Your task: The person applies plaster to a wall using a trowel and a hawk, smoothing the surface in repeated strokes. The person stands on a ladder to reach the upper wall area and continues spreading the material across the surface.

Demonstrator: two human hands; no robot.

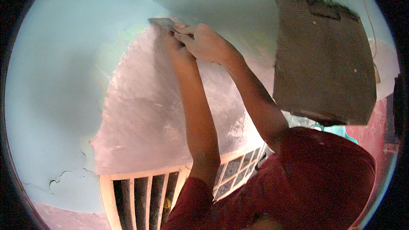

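Both my arms reach up to a blue wall (64, 72), where a grey metal trowel (161, 22) lies against the paint at the top of a bare pinkish patch (140, 89). Its blade points left. My left hand (180, 52) is closed round the handle end, its fingers mostly hidden. Close beside it, my right hand (206, 44) is closed too, its fingers pressed at the trowel near the base of the blade. Ragged greenish paint borders the patch on its left side.
A large dark brown box-like piece (324, 64) hangs at the right, with greenery on top. Below the patch stands a cream barred window frame (147, 174). A crack (64, 174) runs through the blue paint at lower left. A turquoise plastic item (341, 132) shows at lower right.
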